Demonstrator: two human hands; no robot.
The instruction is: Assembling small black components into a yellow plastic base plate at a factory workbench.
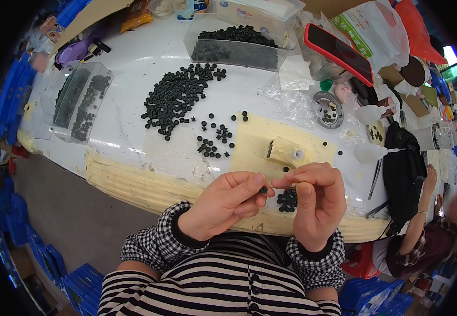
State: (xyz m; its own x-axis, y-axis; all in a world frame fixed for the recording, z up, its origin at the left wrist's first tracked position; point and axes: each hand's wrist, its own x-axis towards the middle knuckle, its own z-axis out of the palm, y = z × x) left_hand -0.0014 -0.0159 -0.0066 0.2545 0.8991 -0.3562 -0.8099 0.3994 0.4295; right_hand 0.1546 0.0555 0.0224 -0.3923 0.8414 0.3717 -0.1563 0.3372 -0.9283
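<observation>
The small, round, nearly black piece with a greenish tint is pinched between the thumb and fingers of the left hand, above the front part of the white table. Its finer details are too small to tell. The left hand's thumb lies on top, with the other fingers curled below. Opposite, the right hand points its index finger toward the piece, thumb raised; whether it grasps something, I cannot tell.

A white table carries loose black pieces — mostly heaped — and clear boxes.
</observation>
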